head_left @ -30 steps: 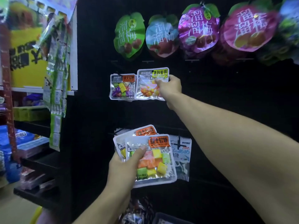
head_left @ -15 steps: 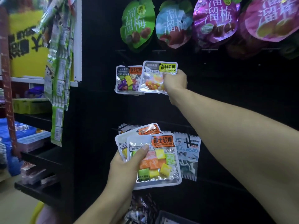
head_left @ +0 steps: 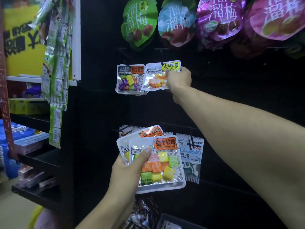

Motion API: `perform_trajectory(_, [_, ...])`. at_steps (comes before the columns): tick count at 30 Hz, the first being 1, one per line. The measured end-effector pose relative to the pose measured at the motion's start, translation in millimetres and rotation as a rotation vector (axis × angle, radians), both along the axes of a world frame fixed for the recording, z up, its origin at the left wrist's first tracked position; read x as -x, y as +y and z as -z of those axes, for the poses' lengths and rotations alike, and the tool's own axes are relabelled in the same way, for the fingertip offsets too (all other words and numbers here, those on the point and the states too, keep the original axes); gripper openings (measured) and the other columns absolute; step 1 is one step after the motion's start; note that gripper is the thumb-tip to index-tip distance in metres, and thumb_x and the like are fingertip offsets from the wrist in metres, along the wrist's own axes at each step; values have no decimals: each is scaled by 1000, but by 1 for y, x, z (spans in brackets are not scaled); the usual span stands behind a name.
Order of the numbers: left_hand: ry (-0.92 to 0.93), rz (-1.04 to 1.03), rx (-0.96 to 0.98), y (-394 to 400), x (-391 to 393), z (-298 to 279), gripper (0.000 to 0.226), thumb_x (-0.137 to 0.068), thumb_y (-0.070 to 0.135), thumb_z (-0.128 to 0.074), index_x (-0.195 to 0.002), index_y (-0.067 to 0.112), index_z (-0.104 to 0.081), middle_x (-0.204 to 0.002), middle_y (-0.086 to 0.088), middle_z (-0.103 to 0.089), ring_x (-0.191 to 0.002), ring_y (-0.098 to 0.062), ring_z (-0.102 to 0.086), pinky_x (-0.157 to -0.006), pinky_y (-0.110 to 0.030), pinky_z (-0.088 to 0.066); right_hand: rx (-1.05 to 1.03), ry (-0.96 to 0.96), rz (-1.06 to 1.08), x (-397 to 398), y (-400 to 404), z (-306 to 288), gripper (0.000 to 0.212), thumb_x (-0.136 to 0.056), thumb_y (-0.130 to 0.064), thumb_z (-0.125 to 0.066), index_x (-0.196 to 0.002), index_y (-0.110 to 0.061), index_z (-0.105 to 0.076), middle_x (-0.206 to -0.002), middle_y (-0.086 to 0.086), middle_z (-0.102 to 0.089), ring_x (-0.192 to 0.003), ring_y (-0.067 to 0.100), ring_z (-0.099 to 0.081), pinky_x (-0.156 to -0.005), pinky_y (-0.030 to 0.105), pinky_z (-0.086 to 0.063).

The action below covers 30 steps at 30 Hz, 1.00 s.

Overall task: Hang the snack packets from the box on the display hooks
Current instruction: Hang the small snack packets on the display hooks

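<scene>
Hardly anything has shifted: right hand (head_left: 179,80) still pinches the jellybean packet (head_left: 158,76) on its hook (head_left: 162,64); left hand (head_left: 130,169) grips spare packets (head_left: 158,164). Tugging sideways could tear its hole.

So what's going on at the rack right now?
A person is stocking a black hook display. The right hand grips the yellow-label packet by its right edge at a middle-row hook, beside a purple candy packet that already hangs there. The left hand holds two orange-label packets fanned together lower down, thumb on the front one, waiting their turn. Whether the yellow-label packet is fully seated on its hook is hard to tell.
</scene>
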<state>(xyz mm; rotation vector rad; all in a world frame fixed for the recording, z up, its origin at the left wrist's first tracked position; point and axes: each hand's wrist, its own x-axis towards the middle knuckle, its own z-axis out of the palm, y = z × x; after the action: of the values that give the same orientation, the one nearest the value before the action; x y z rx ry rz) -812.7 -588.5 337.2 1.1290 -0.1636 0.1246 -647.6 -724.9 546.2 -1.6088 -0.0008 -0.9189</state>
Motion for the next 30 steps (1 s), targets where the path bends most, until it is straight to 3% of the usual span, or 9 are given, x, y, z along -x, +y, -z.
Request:
perform_trajectory(4, [-1, 3, 8, 2, -1, 1, 25, -97, 21, -73, -121, 19, -74, -107, -6, -83, -96, -27, -81, -90, -46, -60, 32, 28, 56, -8, -6, -2, 7, -98, -24, -68, -102, -19, -65, -99, -1, -73, -87, 23, -73, -80, 39, -63])
perform_trajectory(7, [6, 3, 11, 4, -5, 2, 26, -95, 22, -74, -121, 19, -74, -107, -6, -83, -96, -27, -81, -91, -48, -60, 72, 93, 80, -18, -13, -4, 9, -97, -24, -72, -101, -16, -69, -100, 2, -74, -77, 20, -72, -68, 32, -61])
perform_trajectory(11, [-1, 0, 1, 7, -10, 4, 28, -95, 23, -74, -123, 19, -73, -108, -5, -83, -98, -27, -81, -93, -48, -60, 69, 143, 96, -32, -26, -7, 5, -96, -19, -73, -98, -15, -75, -101, 4, -77, -90, 24, -76, -85, 37, -64])
perform_trajectory(16, [9, -23, -4, 11, -5, 2, 27, -95, 23, -74, -122, 20, -74, -108, -7, -83, -98, -29, -81, -96, -52, -60, 135, 248, 43, -33, -30, 0, 28, -104, -7, -46, -119, -6, -70, -115, 8, -73, -98, 25, -70, -74, 30, -53])
perform_trajectory(20, [22, -40, 12, 13, 8, -4, 25, -96, 23, -74, -121, 17, -75, -107, -10, -83, -96, -31, -81, -93, -49, -61, 186, 218, 61, 6, -28, 17, 51, -101, -15, -59, -150, -13, -50, -141, 6, -61, -116, 23, -64, -80, 27, -49])
perform_trajectory(23, [40, -102, 44, 15, 14, -7, 23, -97, 21, -75, -119, 14, -77, -105, -10, -83, -95, -31, -81, -88, -45, -63, 262, 141, -63, 59, -19, 49, 45, -100, -28, -68, -142, -22, -54, -136, -1, -60, -102, 13, -62, -74, 24, -50])
perform_trajectory(26, [48, -159, 75, 16, 20, -10, 24, -96, 20, -77, -119, 14, -76, -106, -11, -83, -98, -32, -81, -89, -49, -65, 284, 252, -294, 120, -14, 89, 52, -90, -50, -78, -131, -24, -61, -125, -6, -65, -111, 15, -66, -99, 41, -57])
perform_trajectory(27, [42, -176, 76, 16, 22, -10, 23, -95, 19, -78, -117, 14, -76, -106, -11, -83, -99, -34, -80, -90, -51, -64, 310, 319, -353, 139, -15, 103, 58, -84, -56, -80, -129, -25, -61, -123, -6, -66, -110, 15, -68, -100, 43, -57])
perform_trajectory(30, [31, -196, 48, 16, 29, -8, 26, -91, 18, -82, -115, 15, -77, -105, -10, -83, -97, -34, -80, -93, -55, -63, 344, 474, -523, 186, -19, 139, 58, -75, -51, -89, -121, -26, -65, -114, -5, -75, -97, 12, -77, -85, 34, -61])
